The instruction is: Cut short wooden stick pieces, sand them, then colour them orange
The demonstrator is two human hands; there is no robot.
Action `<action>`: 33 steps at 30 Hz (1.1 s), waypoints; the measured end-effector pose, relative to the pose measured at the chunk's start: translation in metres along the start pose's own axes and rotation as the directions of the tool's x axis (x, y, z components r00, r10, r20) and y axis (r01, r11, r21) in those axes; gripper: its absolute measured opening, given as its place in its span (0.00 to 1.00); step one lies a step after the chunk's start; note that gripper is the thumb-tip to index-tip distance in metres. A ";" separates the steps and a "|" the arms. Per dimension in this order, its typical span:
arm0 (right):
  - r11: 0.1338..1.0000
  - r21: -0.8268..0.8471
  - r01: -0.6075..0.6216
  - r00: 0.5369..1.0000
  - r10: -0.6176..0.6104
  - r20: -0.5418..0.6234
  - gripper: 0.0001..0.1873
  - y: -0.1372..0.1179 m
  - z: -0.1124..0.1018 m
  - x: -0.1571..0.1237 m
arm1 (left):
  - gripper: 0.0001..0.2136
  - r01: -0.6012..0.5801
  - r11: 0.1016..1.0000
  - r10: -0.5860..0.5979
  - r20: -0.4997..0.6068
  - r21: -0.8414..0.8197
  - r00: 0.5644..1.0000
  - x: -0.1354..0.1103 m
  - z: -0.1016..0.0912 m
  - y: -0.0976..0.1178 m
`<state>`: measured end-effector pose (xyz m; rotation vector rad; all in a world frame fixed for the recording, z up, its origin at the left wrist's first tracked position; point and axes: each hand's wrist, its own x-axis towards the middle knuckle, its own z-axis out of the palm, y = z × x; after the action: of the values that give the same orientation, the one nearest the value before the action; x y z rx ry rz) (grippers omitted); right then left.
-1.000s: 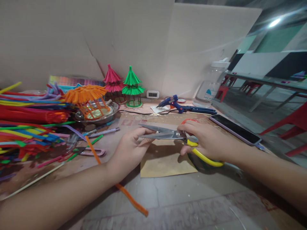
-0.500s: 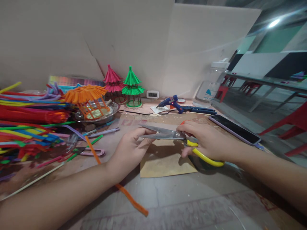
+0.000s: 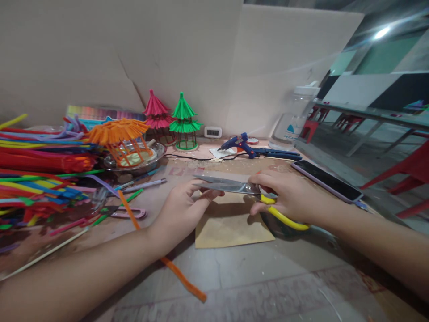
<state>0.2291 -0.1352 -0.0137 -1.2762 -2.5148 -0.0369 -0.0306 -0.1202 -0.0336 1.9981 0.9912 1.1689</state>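
Pipe cleaners (image 3: pixel 40 156) are heaped at the left end of the desk (image 3: pixel 234 277). Beside them, toward the back edge, an orange hut (image 3: pixel 117 129) is held in a metal bowl (image 3: pixel 161 154). A pink cutter (image 3: pixel 134 212) is laid nearer, and an orange strip (image 3: pixel 186 281) is crossed by the left forearm. By the back edge, a red tower (image 3: pixel 156 112) and a green tower (image 3: pixel 184 112) are stood side by side.

The left hand (image 3: pixel 182 208) is held at the blade end of the scissors (image 3: pixel 228 184), its fingers bent; whether anything is pinched there cannot be told. The scissors are held level above a tan card (image 3: pixel 231 230), mid-desk, their blades nearly together. Behind, a glue gun (image 3: pixel 236 142) is set near the back edge. The scissors' yellow handle is gripped by the right hand (image 3: pixel 281 192). A bottle (image 3: pixel 290 120) is placed at the back right corner, and a phone (image 3: pixel 328 181) is laid along the right edge.
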 end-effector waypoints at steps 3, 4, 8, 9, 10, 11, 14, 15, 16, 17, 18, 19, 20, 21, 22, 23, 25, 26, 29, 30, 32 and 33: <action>0.996 0.050 -0.073 0.997 0.073 -0.012 0.22 0.005 0.000 0.002 | 0.09 0.029 0.999 -0.029 0.025 -0.017 0.999 0.000 0.000 0.002; 0.994 0.049 -0.098 0.995 0.099 -0.022 0.22 0.010 0.000 0.004 | 0.09 0.048 0.998 -0.047 0.037 -0.035 0.998 -0.001 0.000 0.002; 0.964 0.017 -0.264 0.964 0.265 -0.033 0.22 0.040 0.003 0.011 | 0.12 0.107 0.989 -0.102 0.058 -0.100 0.993 -0.001 0.001 0.001; 0.949 0.023 -0.315 0.948 0.316 -0.028 0.24 0.050 0.005 0.012 | 0.13 0.117 0.987 -0.110 0.068 -0.112 0.992 -0.001 0.001 0.000; 0.934 0.033 -0.355 0.934 0.355 -0.021 0.26 0.060 0.007 0.012 | 0.13 0.126 0.984 -0.117 0.078 -0.126 0.990 -0.001 0.001 0.000; 0.925 0.042 -0.378 0.925 0.379 -0.015 0.27 0.069 0.010 0.012 | 0.13 0.135 0.981 -0.123 0.090 -0.137 0.988 -0.001 0.001 -0.001; 0.912 0.053 -0.406 0.914 0.405 0.020 0.26 0.091 0.018 0.010 | 0.13 0.180 0.968 -0.163 0.108 -0.174 0.981 -0.001 0.001 -0.002; 0.911 0.050 -0.410 0.912 0.409 0.034 0.25 0.096 0.020 0.009 | 0.13 0.201 0.960 -0.182 0.114 -0.195 0.977 -0.001 0.001 -0.002; 0.910 0.043 -0.412 0.911 0.410 0.045 0.24 0.100 0.022 0.008 | 0.12 0.218 0.952 -0.195 0.120 -0.214 0.973 -0.001 0.001 -0.002; 0.913 0.035 -0.405 0.914 0.403 0.052 0.23 0.102 0.023 0.007 | 0.12 0.221 0.949 -0.198 0.122 -0.224 0.973 -0.001 0.001 -0.002; 0.920 0.025 -0.390 0.920 0.388 0.057 0.22 0.104 0.025 0.007 | 0.11 0.211 0.954 -0.188 0.122 -0.214 0.974 -0.001 0.000 -0.002; 0.930 0.013 -0.367 0.929 0.366 0.061 0.21 0.106 0.026 0.006 | 0.10 0.188 0.965 -0.169 0.114 -0.185 0.979 0.000 0.000 -0.002; 0.939 -0.005 -0.343 0.937 0.343 0.064 0.21 0.107 0.026 0.006 | 0.10 0.152 0.978 -0.139 0.096 -0.145 0.986 0.000 0.000 -0.002; 0.946 -0.029 -0.323 0.944 0.324 0.067 0.21 0.107 0.026 0.006 | 0.10 0.116 0.988 -0.108 0.076 -0.102 0.991 0.001 0.000 -0.002; 0.949 -0.062 -0.309 0.947 0.313 0.068 0.20 0.107 0.026 0.007 | 0.09 0.086 0.994 -0.082 0.056 -0.068 0.995 0.002 0.000 -0.001; 0.949 -0.098 -0.301 0.950 0.307 0.056 0.19 0.106 0.025 0.008 | 0.09 0.068 0.996 -0.066 0.038 -0.052 0.997 0.002 0.000 -0.001; 0.943 -0.143 -0.299 0.954 0.299 -0.020 0.17 0.098 0.021 0.009 | 0.09 0.070 0.996 -0.068 0.027 -0.057 0.997 0.002 0.000 -0.001; 0.946 -0.141 -0.291 0.956 0.283 -0.076 0.16 0.091 0.019 0.010 | 0.09 0.081 0.994 -0.079 0.039 -0.066 0.996 0.002 0.000 -0.001; 0.985 -0.045 -0.169 0.969 0.158 -0.189 0.16 0.056 0.011 0.010 | 0.10 0.118 0.988 -0.109 0.091 -0.102 0.990 0.000 0.001 -0.002; 0.995 -0.009 -0.098 0.982 0.096 -0.161 0.16 0.041 0.009 0.010 | 0.10 0.128 0.985 -0.116 0.104 -0.113 0.988 0.000 0.001 -0.002; 0.997 0.072 0.021 0.993 -0.012 -0.119 0.18 0.011 0.008 0.007 | 0.10 0.136 0.984 -0.122 0.125 -0.113 0.985 0.000 0.002 -0.001; 0.988 0.130 0.085 0.990 -0.070 -0.122 0.18 -0.002 0.008 0.005 | 0.10 0.131 0.986 -0.118 0.132 -0.099 0.984 0.000 0.002 0.000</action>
<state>0.2222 -0.1314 -0.0196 -1.0909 -2.4213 0.0395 -0.0291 -0.1200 -0.0345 1.8723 0.9547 0.9952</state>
